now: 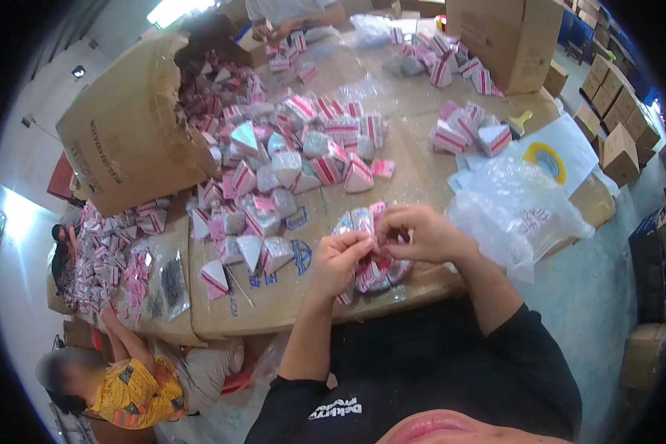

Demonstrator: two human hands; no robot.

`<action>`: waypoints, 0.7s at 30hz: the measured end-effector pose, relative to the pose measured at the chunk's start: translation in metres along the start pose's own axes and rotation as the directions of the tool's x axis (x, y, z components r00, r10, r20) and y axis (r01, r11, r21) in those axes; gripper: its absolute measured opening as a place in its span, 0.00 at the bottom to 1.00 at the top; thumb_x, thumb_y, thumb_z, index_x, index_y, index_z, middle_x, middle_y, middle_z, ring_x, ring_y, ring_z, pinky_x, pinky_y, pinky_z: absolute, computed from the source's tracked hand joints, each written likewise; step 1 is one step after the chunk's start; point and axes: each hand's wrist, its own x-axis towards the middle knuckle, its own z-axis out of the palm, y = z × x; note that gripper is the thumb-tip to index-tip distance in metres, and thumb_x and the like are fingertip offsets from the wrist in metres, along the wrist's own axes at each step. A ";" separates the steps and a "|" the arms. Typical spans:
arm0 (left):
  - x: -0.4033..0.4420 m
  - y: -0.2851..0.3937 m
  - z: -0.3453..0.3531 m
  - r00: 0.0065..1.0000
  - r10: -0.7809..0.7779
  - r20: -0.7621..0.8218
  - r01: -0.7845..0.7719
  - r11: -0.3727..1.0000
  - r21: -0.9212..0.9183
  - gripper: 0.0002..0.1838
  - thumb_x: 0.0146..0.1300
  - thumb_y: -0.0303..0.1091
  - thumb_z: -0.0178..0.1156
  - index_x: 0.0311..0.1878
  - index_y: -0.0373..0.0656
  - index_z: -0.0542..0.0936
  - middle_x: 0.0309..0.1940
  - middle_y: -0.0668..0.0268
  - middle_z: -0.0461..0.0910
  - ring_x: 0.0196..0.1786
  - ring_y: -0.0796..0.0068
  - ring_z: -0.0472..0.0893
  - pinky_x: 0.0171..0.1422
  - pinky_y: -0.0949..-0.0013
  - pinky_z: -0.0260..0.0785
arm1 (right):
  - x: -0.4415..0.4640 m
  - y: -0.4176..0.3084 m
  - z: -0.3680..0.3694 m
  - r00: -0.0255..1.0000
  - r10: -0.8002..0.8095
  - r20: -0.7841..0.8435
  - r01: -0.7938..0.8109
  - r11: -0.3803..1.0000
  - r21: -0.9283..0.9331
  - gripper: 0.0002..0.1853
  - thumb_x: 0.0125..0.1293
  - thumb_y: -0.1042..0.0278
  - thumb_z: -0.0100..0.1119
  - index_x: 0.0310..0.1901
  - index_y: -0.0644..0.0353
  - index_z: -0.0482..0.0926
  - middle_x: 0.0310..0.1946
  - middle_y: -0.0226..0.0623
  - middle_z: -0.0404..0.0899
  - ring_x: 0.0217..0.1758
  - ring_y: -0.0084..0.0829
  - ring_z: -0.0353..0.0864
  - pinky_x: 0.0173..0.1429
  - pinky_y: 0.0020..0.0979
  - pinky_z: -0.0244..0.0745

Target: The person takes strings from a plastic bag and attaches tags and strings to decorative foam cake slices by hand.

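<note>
1. Black T-shirt (451, 355) cloth covers my front, just short of the near edge of the brown cardboard-topped table (274, 309).
2. At that near edge sits the round bundle (383, 275), pink, white and glossy; it looks like wedge packets gathered under clear film. I judge it unfinished, since both my hands are busy at its top.
3. My left hand (340, 260) has thumb and forefinger pinched together on the bundle, apparently on its film. My right hand (424, 234) has its fingers curled, their tips close to the left ones; I cannot tell whether they grip anything.
4. Much seems left: a broad heap of loose wedge packets (288, 166) covers the table's middle and spreads from the tipped carton (129, 140) on its left side.
5. Smaller groups lie on the table's right half and at its far side; whether they are counted out, I cannot tell. No other completed round is plain to me.
6. On the table's right edge lie a crumpled clear plastic bag (518, 222) and a yellow tape roll (545, 163).
7. Off the table's left end, a co-worker in a yellow patterned shirt (137, 392) reaches towards another heap.
</note>
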 end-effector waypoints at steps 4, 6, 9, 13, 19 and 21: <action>-0.002 -0.001 0.011 0.997 -0.069 -0.017 0.067 0.991 -0.120 0.09 0.69 0.29 0.60 0.38 0.33 0.85 0.36 0.68 0.82 0.37 0.85 0.77 0.42 0.80 0.68 | -0.004 -0.003 0.009 0.991 0.009 -0.130 -0.029 0.988 -0.155 0.05 0.56 0.77 0.66 0.33 0.61 0.80 0.32 0.35 0.77 0.31 0.27 0.77 0.35 0.27 0.72; 0.002 -0.010 0.000 0.997 0.076 0.017 -0.076 0.997 0.019 0.10 0.68 0.29 0.59 0.36 0.31 0.85 0.47 0.62 0.80 0.47 0.79 0.76 0.48 0.77 0.67 | -0.003 -0.008 0.018 0.960 -0.136 -0.243 0.082 0.971 -0.222 0.07 0.56 0.74 0.67 0.35 0.61 0.79 0.35 0.38 0.78 0.34 0.36 0.80 0.38 0.35 0.76; 0.001 -0.009 -0.006 0.995 0.060 0.077 -0.047 0.987 -0.156 0.11 0.67 0.30 0.60 0.35 0.31 0.85 0.51 0.59 0.77 0.55 0.71 0.74 0.59 0.71 0.65 | -0.005 -0.009 0.029 0.924 -0.264 -0.278 0.165 0.929 -0.331 0.09 0.57 0.71 0.68 0.39 0.61 0.79 0.40 0.39 0.79 0.39 0.41 0.83 0.43 0.39 0.78; 0.005 -0.003 -0.015 0.975 0.015 0.222 0.030 0.980 -0.197 0.11 0.66 0.31 0.62 0.36 0.31 0.86 0.50 0.59 0.77 0.54 0.71 0.74 0.61 0.70 0.65 | -0.001 -0.006 0.035 0.871 -0.399 -0.286 0.293 0.890 -0.350 0.10 0.58 0.74 0.68 0.40 0.61 0.78 0.40 0.39 0.80 0.41 0.41 0.83 0.44 0.37 0.78; 0.007 -0.004 -0.016 0.959 0.027 0.282 0.014 0.990 -0.143 0.10 0.67 0.30 0.62 0.37 0.31 0.85 0.44 0.63 0.79 0.50 0.71 0.76 0.56 0.70 0.67 | -0.002 -0.001 0.036 0.915 -0.316 -0.251 0.254 0.935 -0.249 0.09 0.59 0.79 0.65 0.39 0.62 0.76 0.36 0.38 0.80 0.37 0.39 0.82 0.41 0.35 0.77; 0.002 0.000 -0.010 0.985 -0.019 0.174 0.013 0.999 0.036 0.09 0.68 0.29 0.61 0.37 0.31 0.83 0.42 0.63 0.79 0.45 0.70 0.77 0.51 0.69 0.69 | -0.005 -0.002 0.035 0.923 -0.275 -0.270 0.219 0.951 -0.220 0.09 0.59 0.79 0.65 0.39 0.61 0.75 0.35 0.38 0.79 0.35 0.37 0.82 0.39 0.34 0.77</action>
